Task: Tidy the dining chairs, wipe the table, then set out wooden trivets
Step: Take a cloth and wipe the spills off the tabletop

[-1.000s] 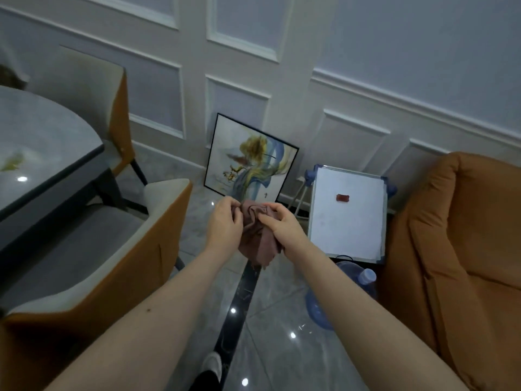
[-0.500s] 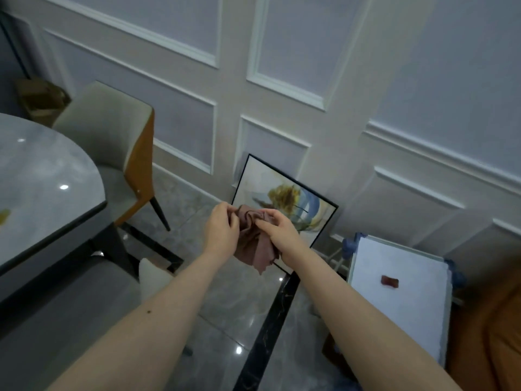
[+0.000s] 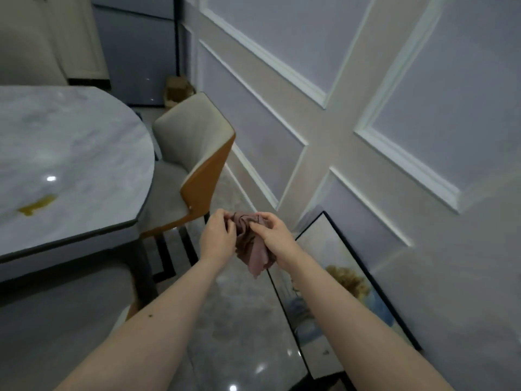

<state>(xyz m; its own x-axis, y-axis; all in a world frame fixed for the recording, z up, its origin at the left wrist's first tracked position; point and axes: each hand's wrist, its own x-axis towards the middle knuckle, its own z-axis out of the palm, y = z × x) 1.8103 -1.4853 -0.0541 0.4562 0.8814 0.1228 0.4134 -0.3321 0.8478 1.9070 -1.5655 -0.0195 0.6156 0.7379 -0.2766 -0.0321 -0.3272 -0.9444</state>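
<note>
A crumpled brownish-pink cloth (image 3: 253, 249) hangs in front of me, held at its top edge from both sides. My left hand (image 3: 217, 236) pinches its left side and my right hand (image 3: 273, 238) pinches its right side. To the left lies the grey marble dining table (image 3: 70, 153) with a yellow spill (image 3: 38, 205) on its top. A beige dining chair with an orange back (image 3: 194, 165) stands at the table's far end, close to the wall. No trivets are in view.
A framed painting (image 3: 344, 294) leans against the panelled wall at lower right, on the glossy tiled floor (image 3: 239, 328). A second chair's grey seat (image 3: 64, 320) is at lower left under the table edge. A small brown box (image 3: 177, 90) sits in the far corner.
The view has swung left and up: the white board and orange sofa have left the frame, and the table and far chair fill more of it. Both hands still hold the cloth.
</note>
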